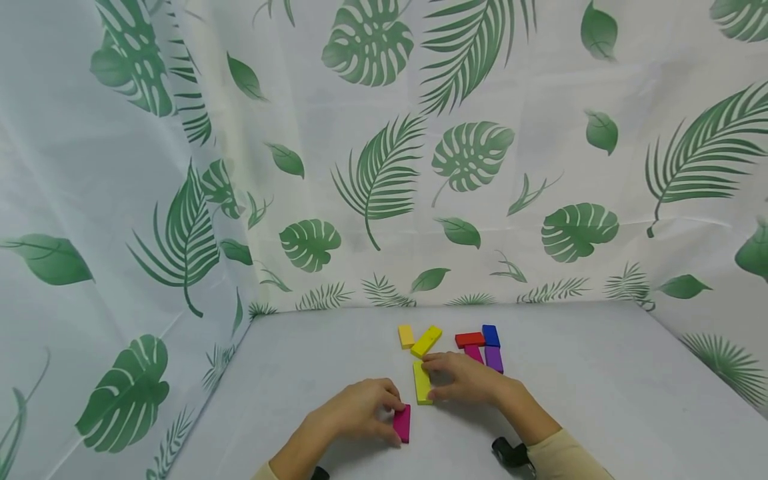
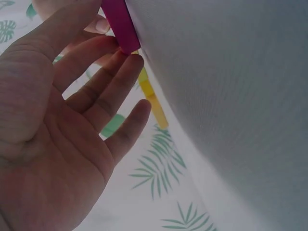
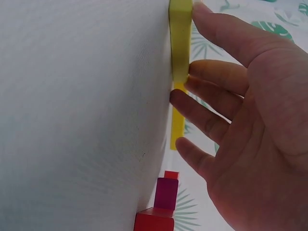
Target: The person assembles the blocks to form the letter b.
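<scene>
My left hand (image 1: pixel 363 407) pinches a magenta block (image 1: pixel 403 424) by its two short ends, thumb at the near end and index finger at the far one. In the left wrist view this magenta block (image 2: pixel 121 26) shows at the top, the other fingers spread below it. Ahead and to the right, my right hand (image 1: pixel 465 379) holds a lime-yellow block (image 1: pixel 422 383) the same way, thumb near and index finger far. The right wrist view shows the lime-yellow block (image 3: pixel 181 38) between thumb and fingertips, with the remaining fingers loosely extended. Both blocks lie flat and lengthwise on the table.
Beyond my right hand lie a yellow block (image 1: pixel 427 341) and an orange-yellow block (image 1: pixel 406 337). Farther right, a red block (image 1: pixel 470 340), a blue block (image 1: pixel 491 335), a purple block (image 1: pixel 494 359) and another magenta block (image 1: pixel 473 353) sit clustered. A leaf-patterned curtain (image 1: pixel 396 267) borders the white table (image 1: pixel 312 360).
</scene>
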Available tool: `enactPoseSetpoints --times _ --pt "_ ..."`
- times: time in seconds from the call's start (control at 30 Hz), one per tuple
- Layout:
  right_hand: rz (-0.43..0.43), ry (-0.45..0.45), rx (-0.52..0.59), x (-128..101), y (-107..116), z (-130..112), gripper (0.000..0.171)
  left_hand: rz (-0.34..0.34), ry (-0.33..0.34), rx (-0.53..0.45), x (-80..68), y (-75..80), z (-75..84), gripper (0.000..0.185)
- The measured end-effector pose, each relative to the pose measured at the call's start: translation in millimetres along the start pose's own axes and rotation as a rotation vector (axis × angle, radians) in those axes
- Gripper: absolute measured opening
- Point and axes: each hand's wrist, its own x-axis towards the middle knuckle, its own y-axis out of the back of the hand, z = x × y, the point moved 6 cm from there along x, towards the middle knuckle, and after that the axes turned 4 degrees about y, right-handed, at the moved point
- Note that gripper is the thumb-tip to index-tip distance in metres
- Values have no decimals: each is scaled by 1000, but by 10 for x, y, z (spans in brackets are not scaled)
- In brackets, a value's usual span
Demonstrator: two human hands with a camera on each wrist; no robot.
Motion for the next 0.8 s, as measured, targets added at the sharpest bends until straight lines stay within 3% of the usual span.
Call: enactPoseSetpoints --times 0.47,0.8 --pt "-1 4 -28 22 -19 1 56 -51 -43 1 -15 -62 113 49" --pt "11 2 -39 15 -10 -32 56 -45 -83 82 -32 -49 236 50"
